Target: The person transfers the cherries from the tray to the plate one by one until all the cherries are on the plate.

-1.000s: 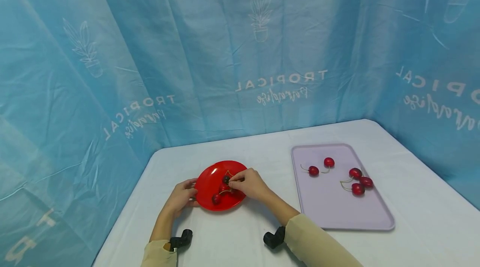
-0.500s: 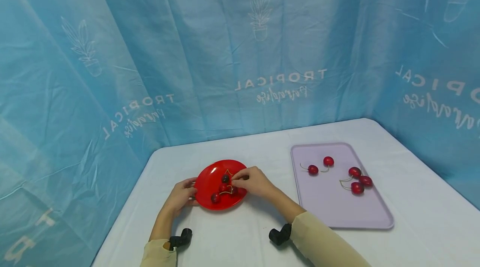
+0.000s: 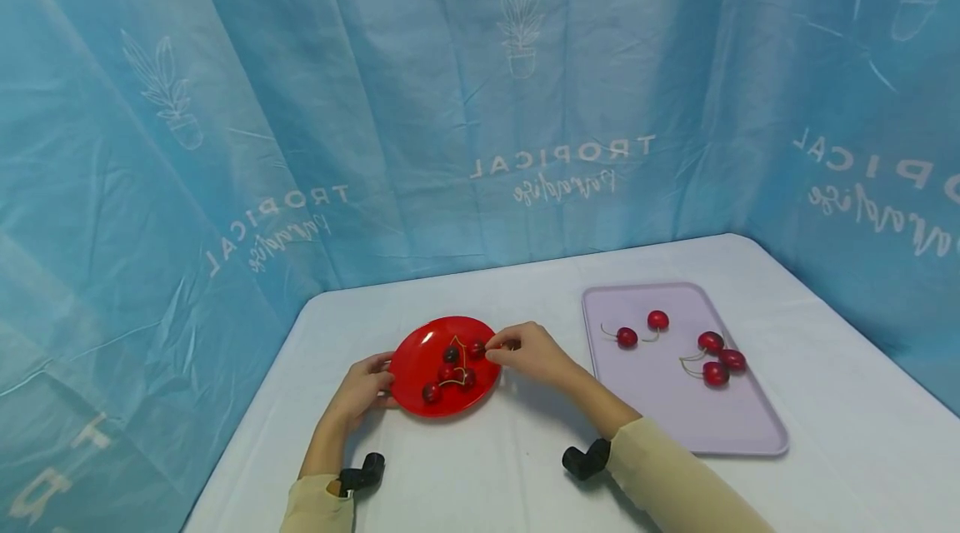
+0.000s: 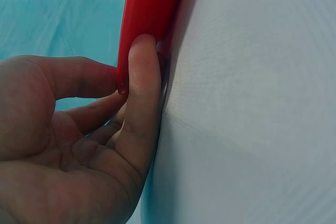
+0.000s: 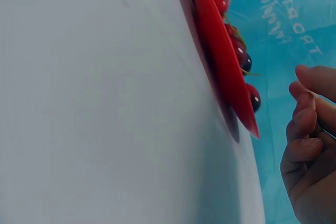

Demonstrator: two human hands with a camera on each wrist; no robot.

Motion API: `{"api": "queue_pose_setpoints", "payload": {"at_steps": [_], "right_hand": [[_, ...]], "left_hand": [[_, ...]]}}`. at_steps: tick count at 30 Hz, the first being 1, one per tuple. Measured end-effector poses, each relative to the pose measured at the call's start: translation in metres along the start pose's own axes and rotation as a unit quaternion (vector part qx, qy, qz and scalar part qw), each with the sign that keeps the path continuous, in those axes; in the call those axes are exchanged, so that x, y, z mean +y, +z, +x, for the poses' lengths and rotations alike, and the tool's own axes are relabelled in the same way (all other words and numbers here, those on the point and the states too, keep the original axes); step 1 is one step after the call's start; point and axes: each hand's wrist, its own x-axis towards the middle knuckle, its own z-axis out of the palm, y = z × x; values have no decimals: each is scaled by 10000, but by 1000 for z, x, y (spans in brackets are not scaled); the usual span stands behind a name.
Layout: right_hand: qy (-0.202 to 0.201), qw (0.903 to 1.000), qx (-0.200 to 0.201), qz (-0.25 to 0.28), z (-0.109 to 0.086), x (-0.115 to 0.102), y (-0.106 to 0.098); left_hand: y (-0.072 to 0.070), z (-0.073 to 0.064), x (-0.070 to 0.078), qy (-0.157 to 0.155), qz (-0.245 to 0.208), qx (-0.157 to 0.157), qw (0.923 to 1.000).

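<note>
Red was the plate [image 3: 411,368] on the white surface [image 3: 480,475]; in the head view the left hand [image 3: 360,389] held one side of it and the right hand [image 3: 536,352] was at the opposite rim. The likeliest mishap was the cherry [image 3: 477,349] nearest that rim rolling off, should a fingertip brush it or the plate tip; the tangled stems [image 3: 450,382] beside it could also have dragged neighbours along. Five cherries [image 3: 431,392] lay on the plate, five more in one lilac tray [image 3: 652,420], and there were two hands. In the left wrist view, the left hand's fingers [image 4: 144,72] pinched the plate's edge from both faces, so a twist there could have tilted the load; one plate showed, and no fruit. In the right wrist view, the right hand's fingers [image 5: 302,124] were loosely curled with nothing visible between them, apart from the rim cherry; a careless sweep might have knocked the plate. At least four cherries showed there, overlapping too much for a sure count.
</note>
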Motion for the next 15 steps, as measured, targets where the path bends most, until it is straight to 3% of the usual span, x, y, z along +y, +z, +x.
{"api": "queue_pose_setpoints", "payload": {"at_steps": [15], "right_hand": [[-63, 9989, 92, -445, -21, 7, -32]], "left_hand": [[0, -1, 2, 22, -40, -75, 10000]]}}
